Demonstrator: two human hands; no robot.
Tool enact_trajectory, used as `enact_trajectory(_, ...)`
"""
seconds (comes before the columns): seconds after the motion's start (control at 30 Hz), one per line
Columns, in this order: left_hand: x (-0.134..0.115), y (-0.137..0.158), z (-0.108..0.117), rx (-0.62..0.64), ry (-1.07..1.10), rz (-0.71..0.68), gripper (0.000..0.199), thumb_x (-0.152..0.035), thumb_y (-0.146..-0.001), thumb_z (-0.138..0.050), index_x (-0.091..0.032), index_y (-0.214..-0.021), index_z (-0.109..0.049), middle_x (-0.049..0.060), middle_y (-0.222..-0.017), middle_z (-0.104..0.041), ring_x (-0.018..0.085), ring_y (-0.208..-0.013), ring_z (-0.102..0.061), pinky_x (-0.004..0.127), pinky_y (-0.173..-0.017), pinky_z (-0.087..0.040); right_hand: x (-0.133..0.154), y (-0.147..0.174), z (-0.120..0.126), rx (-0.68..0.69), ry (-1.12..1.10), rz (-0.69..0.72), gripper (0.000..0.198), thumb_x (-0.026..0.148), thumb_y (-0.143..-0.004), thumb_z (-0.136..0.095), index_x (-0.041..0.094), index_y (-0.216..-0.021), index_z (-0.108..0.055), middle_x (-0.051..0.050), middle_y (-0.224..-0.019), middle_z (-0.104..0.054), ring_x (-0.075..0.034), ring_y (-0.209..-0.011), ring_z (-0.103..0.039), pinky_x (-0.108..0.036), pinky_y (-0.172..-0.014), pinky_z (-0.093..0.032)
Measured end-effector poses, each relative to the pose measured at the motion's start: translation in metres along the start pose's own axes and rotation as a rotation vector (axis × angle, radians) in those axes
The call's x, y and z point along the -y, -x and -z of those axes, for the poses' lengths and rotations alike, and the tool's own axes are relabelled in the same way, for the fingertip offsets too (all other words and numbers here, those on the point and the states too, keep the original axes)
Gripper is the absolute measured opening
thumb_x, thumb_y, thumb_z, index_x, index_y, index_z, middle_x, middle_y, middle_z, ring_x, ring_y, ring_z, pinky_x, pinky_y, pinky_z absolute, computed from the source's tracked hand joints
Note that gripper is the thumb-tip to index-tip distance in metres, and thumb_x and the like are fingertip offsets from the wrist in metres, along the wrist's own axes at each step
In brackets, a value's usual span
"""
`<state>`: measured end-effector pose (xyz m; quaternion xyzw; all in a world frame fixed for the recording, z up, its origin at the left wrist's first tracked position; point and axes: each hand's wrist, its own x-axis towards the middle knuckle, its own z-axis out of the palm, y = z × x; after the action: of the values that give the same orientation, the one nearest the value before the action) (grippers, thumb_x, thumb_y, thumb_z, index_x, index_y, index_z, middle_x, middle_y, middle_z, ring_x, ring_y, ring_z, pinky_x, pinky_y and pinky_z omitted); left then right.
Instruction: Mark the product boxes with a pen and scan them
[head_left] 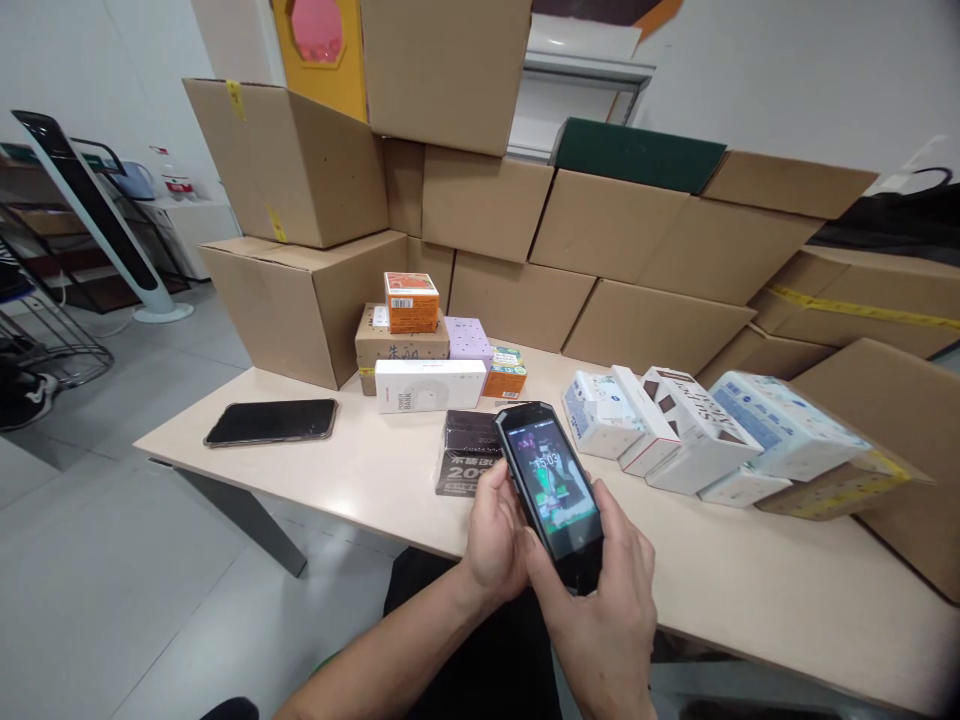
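A black smartphone [553, 490] with its screen lit, showing 15:03, is held tilted over the table's front edge. My left hand [496, 540] grips its left side, fingers curled at the edge and partly hidden. My right hand [609, 600] wraps round the lower right part, thumb at the bottom left and fingers along the right edge. Just behind the phone sits a dark box [461, 470] with large print, partly covered by the phone and my left hand. Beyond it stands a white power bank box [430, 386].
A second phone [271, 422] lies dark on the table [360, 480] at the left. An orange box [412, 303] tops a small brown carton [401, 345], beside a lilac box [469, 338]. Several white boxes [697, 430] stand at right. Large cardboard boxes [517, 300] wall the back.
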<state>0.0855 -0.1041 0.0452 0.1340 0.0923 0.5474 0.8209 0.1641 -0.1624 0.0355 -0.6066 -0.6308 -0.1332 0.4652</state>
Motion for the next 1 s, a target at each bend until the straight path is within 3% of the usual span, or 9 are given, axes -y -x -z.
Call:
enact_trajectory(0.2, 0.002, 0.003, 0.0, -0.009, -0.034, -0.008, 0.047, -0.051, -0.092, -0.049, -0.014, -0.115, -0.069, 0.011, -0.113, -0.074, 0.032, -0.119, -0.063, 0.048, -0.11, -0.042, -0.001, 0.001, 0.0, -0.018, -0.01, -0.002, 0.073, 0.049, -0.088, -0.067, 0.021, -0.15, -0.039, -0.017, -0.13, -0.059, -0.032, -0.117, -0.057, -0.05, -0.094, -0.05)
enact_trajectory(0.33, 0.001, 0.016, 0.031, 0.071, -0.227, -0.047, 0.055, -0.057, -0.094, -0.046, -0.016, -0.123, -0.068, 0.012, -0.117, -0.072, 0.031, -0.114, -0.064, 0.046, -0.106, -0.043, -0.007, 0.003, 0.003, -0.058, -0.017, -0.037, 0.074, 0.047, -0.086, -0.07, 0.02, -0.149, -0.041, -0.017, -0.131, -0.06, -0.032, -0.118, -0.057, -0.049, -0.096, -0.05)
enact_trajectory(0.47, -0.019, 0.033, 0.081, 0.103, -0.759, -0.441, 0.032, -0.038, -0.095, -0.055, -0.015, -0.097, -0.077, 0.01, -0.094, -0.073, 0.024, -0.095, -0.065, 0.037, -0.091, -0.046, -0.022, 0.004, 0.014, -0.104, 0.03, -0.172, 0.076, 0.051, -0.083, -0.07, 0.019, -0.147, -0.046, -0.018, -0.13, -0.062, -0.035, -0.117, -0.059, -0.052, -0.096, -0.05)
enact_trajectory(0.53, -0.036, 0.038, 0.1, 0.081, -0.87, -0.665, 0.028, -0.033, -0.095, -0.054, -0.017, -0.081, -0.073, 0.005, -0.075, -0.065, 0.019, -0.08, -0.059, 0.032, -0.077, -0.044, -0.032, 0.005, 0.021, -0.11, 0.076, -0.292, 0.079, 0.057, -0.081, -0.069, 0.017, -0.146, -0.048, -0.019, -0.129, -0.063, -0.039, -0.117, -0.059, -0.056, -0.095, -0.05)
enact_trajectory(0.67, -0.069, 0.036, 0.119, -0.212, -0.89, -0.891, 0.016, -0.026, -0.089, -0.062, -0.019, -0.075, -0.06, 0.0, -0.076, -0.055, 0.014, -0.074, -0.052, 0.026, -0.069, -0.04, -0.06, 0.016, 0.033, -0.086, 0.197, -0.499, 0.087, 0.068, -0.078, -0.061, 0.015, -0.145, -0.051, -0.022, -0.132, -0.062, -0.047, -0.122, -0.055, -0.064, -0.097, -0.046)
enact_trajectory(0.73, -0.081, 0.03, 0.121, -0.353, -0.879, -0.859, 0.008, -0.023, -0.084, -0.067, -0.021, -0.089, -0.06, 0.0, -0.09, -0.058, 0.014, -0.082, -0.056, 0.026, -0.075, -0.044, -0.078, 0.025, 0.036, -0.064, 0.257, -0.512, 0.088, 0.07, -0.078, -0.058, 0.013, -0.146, -0.05, -0.023, -0.133, -0.061, -0.046, -0.123, -0.055, -0.064, -0.101, -0.043)
enact_trajectory(0.8, -0.088, 0.023, 0.122, -0.416, -0.911, -0.761, 0.035, -0.02, -0.076, -0.07, -0.025, -0.109, -0.058, 0.004, -0.111, -0.06, 0.019, -0.102, -0.059, 0.031, -0.086, -0.047, -0.099, 0.034, 0.038, -0.034, 0.315, -0.487, 0.089, 0.069, -0.079, -0.055, 0.011, -0.146, -0.049, -0.024, -0.132, -0.062, -0.045, -0.121, -0.057, -0.063, -0.102, -0.042)
enact_trajectory(0.9, -0.092, 0.014, 0.119, -0.364, -1.046, -0.584, 0.073, -0.017, -0.067, -0.07, -0.028, -0.135, -0.046, 0.009, -0.143, -0.049, 0.028, -0.134, -0.046, 0.045, -0.108, -0.04, -0.126, 0.044, 0.039, -0.001, 0.416, -0.442, 0.09, 0.07, -0.082, -0.047, 0.004, -0.142, -0.049, -0.028, -0.125, -0.064, -0.046, -0.112, -0.062, -0.062, -0.099, -0.044)
enact_trajectory(1.0, -0.094, 0.007, 0.118, -0.264, -1.177, -0.437, 0.09, -0.019, -0.066, -0.069, -0.027, -0.148, -0.035, 0.011, -0.159, -0.034, 0.033, -0.15, -0.027, 0.053, -0.121, -0.023, -0.146, 0.048, 0.039, 0.034, 0.494, -0.436, 0.092, 0.073, -0.082, -0.04, 0.001, -0.139, -0.051, -0.029, -0.116, -0.067, -0.044, -0.102, -0.066, -0.059, -0.094, -0.046)
